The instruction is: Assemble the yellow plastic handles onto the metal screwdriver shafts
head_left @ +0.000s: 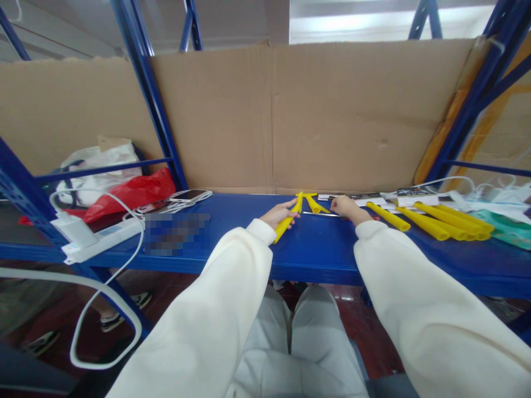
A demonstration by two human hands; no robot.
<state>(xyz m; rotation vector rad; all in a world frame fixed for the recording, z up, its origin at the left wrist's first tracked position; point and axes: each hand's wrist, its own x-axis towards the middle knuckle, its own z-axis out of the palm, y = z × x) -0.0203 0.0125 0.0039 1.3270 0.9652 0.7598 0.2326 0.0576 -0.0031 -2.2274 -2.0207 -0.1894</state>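
My left hand [282, 214] is wrapped round a yellow tube [284, 226], which tilts up toward the back with a narrower top end. Just to its right another yellow piece [315, 207] lies on the blue shelf, with a flared end and thin strips spreading from it. My right hand [347, 208] is beside that piece, its fingers pinched together; what they hold, if anything, is too small to make out. A thin metal rod [321, 214] lies on the shelf between the hands, its right end hidden near my right hand.
Several yellow tubes [446, 221] lie at the right, near a green packet [511, 228]. On the left are a phone [191, 195], a white power strip [102, 239] with looping cables and a red bag [133, 193]. Cardboard [332, 121] walls the back; blue posts [153, 105] frame it.
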